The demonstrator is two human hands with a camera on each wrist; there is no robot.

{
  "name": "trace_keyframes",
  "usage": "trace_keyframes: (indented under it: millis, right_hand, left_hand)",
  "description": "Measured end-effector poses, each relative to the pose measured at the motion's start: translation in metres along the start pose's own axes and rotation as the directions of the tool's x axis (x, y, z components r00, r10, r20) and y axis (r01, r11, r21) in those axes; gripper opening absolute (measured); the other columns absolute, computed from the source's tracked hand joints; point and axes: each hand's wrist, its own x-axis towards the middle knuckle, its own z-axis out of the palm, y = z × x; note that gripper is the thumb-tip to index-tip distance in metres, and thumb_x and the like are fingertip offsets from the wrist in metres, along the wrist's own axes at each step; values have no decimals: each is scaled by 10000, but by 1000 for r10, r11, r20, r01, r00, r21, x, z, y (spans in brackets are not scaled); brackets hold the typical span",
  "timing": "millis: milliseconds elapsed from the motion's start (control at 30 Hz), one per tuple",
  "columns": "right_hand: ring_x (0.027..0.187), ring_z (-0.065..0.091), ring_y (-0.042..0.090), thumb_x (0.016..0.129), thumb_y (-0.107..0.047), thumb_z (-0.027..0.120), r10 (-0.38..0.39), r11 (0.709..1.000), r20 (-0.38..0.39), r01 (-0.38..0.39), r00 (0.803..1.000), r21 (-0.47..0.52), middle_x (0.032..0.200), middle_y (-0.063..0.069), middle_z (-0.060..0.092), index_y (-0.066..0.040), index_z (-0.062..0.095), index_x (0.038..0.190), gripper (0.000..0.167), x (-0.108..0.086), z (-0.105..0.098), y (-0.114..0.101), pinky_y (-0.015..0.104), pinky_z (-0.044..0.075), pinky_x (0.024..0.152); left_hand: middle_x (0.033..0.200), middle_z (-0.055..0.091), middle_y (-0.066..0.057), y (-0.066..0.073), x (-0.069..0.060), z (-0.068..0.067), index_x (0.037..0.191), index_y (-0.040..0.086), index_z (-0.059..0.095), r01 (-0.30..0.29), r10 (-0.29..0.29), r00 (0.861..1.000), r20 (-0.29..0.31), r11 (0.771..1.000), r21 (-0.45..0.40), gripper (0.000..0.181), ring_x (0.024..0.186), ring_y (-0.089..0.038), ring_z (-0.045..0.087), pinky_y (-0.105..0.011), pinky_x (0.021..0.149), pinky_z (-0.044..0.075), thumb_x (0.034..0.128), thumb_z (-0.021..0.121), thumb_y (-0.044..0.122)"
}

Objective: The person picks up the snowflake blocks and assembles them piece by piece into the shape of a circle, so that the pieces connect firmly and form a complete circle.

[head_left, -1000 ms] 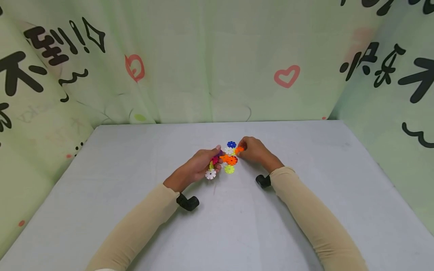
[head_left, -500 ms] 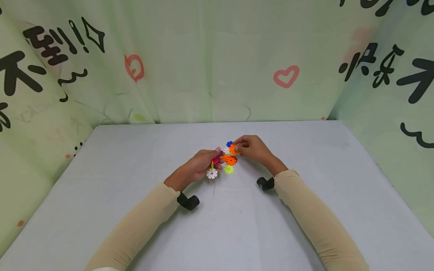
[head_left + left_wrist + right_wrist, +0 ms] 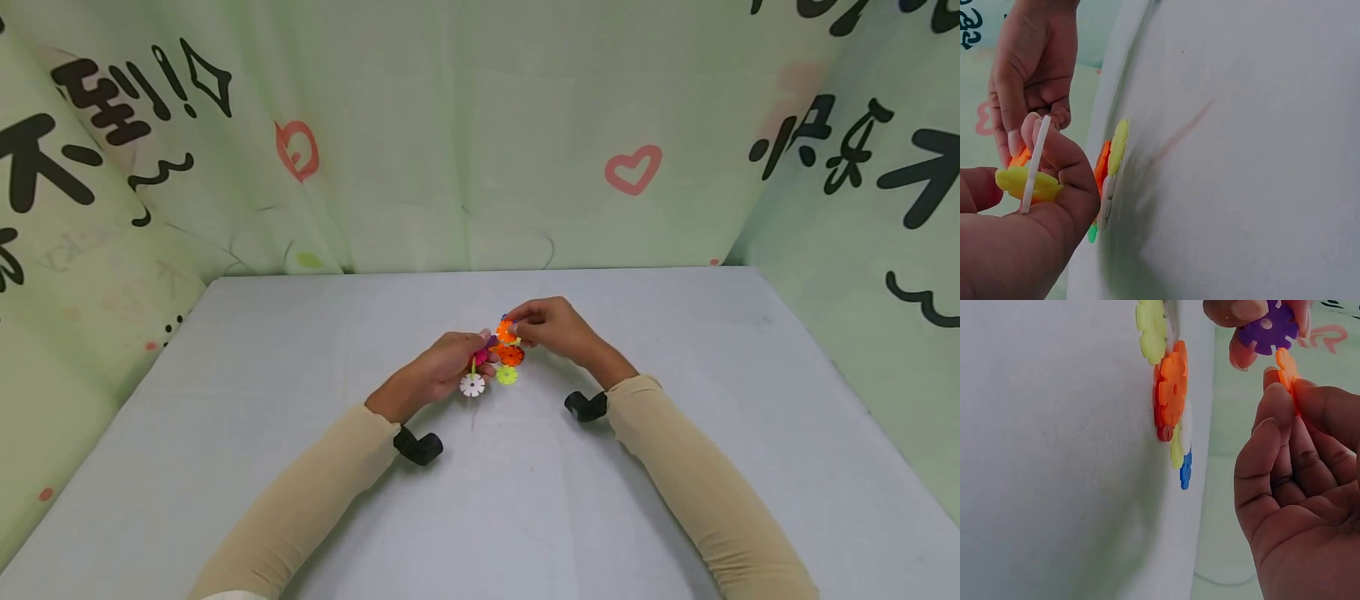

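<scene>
In the head view the left hand (image 3: 442,364) grips a cluster of joined notched discs; a white disc (image 3: 472,385) hangs below its fingers. The right hand (image 3: 558,331) pinches an orange disc (image 3: 506,332) between thumb and fingers. In the right wrist view that orange disc (image 3: 1287,370) meets the edge of a purple disc (image 3: 1267,326) held in the left fingers. Other discs, orange (image 3: 1173,389), yellow (image 3: 1151,330) and blue (image 3: 1185,470), show beside the hands. The left wrist view shows a yellow disc (image 3: 1016,181) crossed by a white one at the left palm.
Both hands are above the white table (image 3: 525,500), towards its far side. A pale green printed curtain (image 3: 480,133) stands behind the table and along both sides. Black wrist devices (image 3: 418,447) sit under the sleeves.
The right hand has moved left with the orange disc, towards the left hand's fingers. The left hand has shifted slightly right, and its hanging white disc has moved right with it.
</scene>
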Motion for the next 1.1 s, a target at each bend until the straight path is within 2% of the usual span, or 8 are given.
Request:
trace_keyframes:
  millis: [200, 367, 500, 600, 733, 867, 1100]
  right_hand:
    - [774, 606, 291, 926, -86, 638, 3, 1000, 22, -3, 1000, 2, 933, 101, 701, -10, 691, 1128, 222, 0, 1, 1, 363, 526, 737]
    - [781, 599, 289, 945, -134, 644, -3, 1000, 38, 3, 999, 8, 959, 93, 702, -31, 699, 1153, 238, 1, 3, 2, 368, 520, 744]
    - [743, 592, 299, 977, -145, 592, -39, 999, 78, 37, 996, 20, 971, 92, 700, -48, 671, 1233, 285, -1, 1, 2, 357, 509, 687]
    - [716, 572, 276, 988, -116, 554, -47, 998, 100, 44, 994, 33, 907, 109, 677, -50, 629, 1292, 320, -2, 0, 3, 333, 494, 660]
    - [734, 567, 221, 986, -94, 554, -18, 998, 70, 14, 997, 55, 880, 115, 655, -23, 619, 1288, 318, -1, 2, 3, 298, 514, 713]
    - [742, 584, 217, 973, -73, 573, -10, 998, 18, 9, 1000, 56, 948, 106, 682, -5, 656, 1219, 269, -1, 7, 3, 300, 534, 733]
    - [820, 602, 203, 956, -22, 575, -120, 992, -5, 120, 993, -24, 1064, 127, 690, 18, 678, 1175, 245, -6, 16, 0, 286, 523, 707]
  left_hand:
    - [944, 570, -97, -2, 0, 0, 1273, -82, 503, -6, 6, 1000, -1, 1000, 17, 413, 714, -156, 563, -211, 641, 519, 1055, 439, 262]
    - [953, 572, -97, -2, -1, -1, 1274, -90, 501, -10, 10, 1000, 8, 1000, 8, 419, 710, -154, 563, -212, 641, 516, 1052, 446, 261]
    - [954, 578, -95, -2, -1, -1, 1248, -88, 522, -18, 18, 1000, 8, 1000, -7, 417, 715, -155, 562, -216, 646, 515, 1052, 441, 271]
    - [957, 583, -93, -1, -2, -1, 1232, -82, 536, -32, 32, 999, -6, 999, -15, 412, 720, -153, 563, -219, 648, 515, 1055, 431, 275]
    - [963, 588, -95, 0, -2, 0, 1251, -69, 533, -38, 38, 999, -23, 999, -14, 410, 715, -151, 570, -217, 640, 518, 1055, 432, 277]
    - [978, 584, -104, 2, -3, 1, 1278, -59, 517, -35, 35, 999, -27, 999, 7, 408, 706, -150, 566, -211, 622, 516, 1053, 436, 272]
    - [927, 572, -119, -3, -4, -1, 1188, -75, 546, -31, 32, 999, -37, 999, 37, 394, 688, -158, 575, -216, 614, 524, 1056, 432, 278]
